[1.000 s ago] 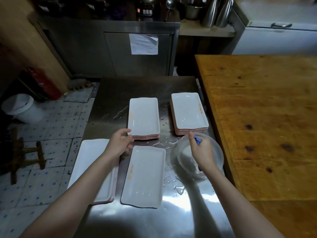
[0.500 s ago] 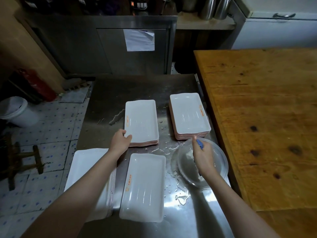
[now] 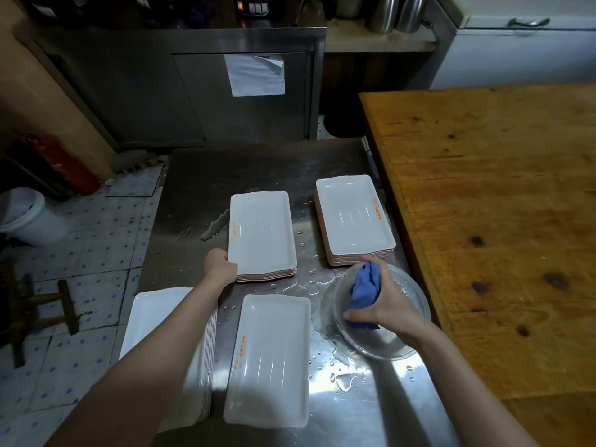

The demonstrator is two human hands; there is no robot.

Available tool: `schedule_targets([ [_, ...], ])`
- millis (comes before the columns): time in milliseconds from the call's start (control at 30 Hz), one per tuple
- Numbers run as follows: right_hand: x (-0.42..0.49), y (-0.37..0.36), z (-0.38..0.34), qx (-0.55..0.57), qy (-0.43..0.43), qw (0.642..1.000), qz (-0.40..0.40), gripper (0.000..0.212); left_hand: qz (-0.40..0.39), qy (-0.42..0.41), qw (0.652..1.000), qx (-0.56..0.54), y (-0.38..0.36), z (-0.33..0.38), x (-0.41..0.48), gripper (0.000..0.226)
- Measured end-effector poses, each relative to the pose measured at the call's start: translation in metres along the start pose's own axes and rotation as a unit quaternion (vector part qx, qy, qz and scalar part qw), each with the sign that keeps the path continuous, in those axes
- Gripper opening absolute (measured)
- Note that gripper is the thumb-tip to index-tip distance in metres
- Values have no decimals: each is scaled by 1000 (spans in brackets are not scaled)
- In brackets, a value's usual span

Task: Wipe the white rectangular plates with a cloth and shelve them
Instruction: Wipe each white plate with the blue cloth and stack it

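I am seeing my left hand (image 3: 221, 266) gripping the near corner of the middle stack of white plates (image 3: 261, 233) on the steel table (image 3: 200, 175). My right hand (image 3: 387, 306) is holding the bunched blue cloth (image 3: 364, 288) over the clear bowl (image 3: 417, 296). A single plate (image 3: 271, 359) is lying just beside the bowl.

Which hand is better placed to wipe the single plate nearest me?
Right. The right hand holds the blue cloth over the glass bowl, just beside that single plate. The left hand grips the middle stack at its corner.
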State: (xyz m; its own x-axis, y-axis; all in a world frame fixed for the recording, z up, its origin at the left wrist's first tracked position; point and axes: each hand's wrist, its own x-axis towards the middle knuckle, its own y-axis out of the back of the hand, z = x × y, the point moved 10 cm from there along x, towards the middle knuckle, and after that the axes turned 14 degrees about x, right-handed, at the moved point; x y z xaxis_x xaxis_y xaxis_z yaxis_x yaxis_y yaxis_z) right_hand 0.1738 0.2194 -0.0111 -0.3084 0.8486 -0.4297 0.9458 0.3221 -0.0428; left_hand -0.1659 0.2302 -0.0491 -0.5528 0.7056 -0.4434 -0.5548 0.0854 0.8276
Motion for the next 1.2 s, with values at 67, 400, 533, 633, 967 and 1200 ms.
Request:
schedule_targets([
  [67, -1, 2, -6, -1, 30, 1000, -10, 101, 2, 0, 1000, 1, 2, -1, 2, 7],
  [400, -1, -3, -24, -13, 89, 995, 39, 36, 60, 35, 987, -147, 17, -16, -4, 24],
  [533, -2, -3, -26, 1, 82, 995, 52, 12, 67, 46, 964, -254, 20, -22, -9, 17],
  [633, -3, 0, -20, 0, 48, 995, 82, 20, 62, 43, 952, -298, 19, -23, -15, 13],
  [967, -4, 8, -18, -27, 16, 989, 146, 27, 17, 17, 918, -397, 13, -13, -46, 12],
  [1200, -3, 22, -29, -34, 60, 977, 201, 15, -17, 14, 894, -448, 8, -12, -71, 14],
])
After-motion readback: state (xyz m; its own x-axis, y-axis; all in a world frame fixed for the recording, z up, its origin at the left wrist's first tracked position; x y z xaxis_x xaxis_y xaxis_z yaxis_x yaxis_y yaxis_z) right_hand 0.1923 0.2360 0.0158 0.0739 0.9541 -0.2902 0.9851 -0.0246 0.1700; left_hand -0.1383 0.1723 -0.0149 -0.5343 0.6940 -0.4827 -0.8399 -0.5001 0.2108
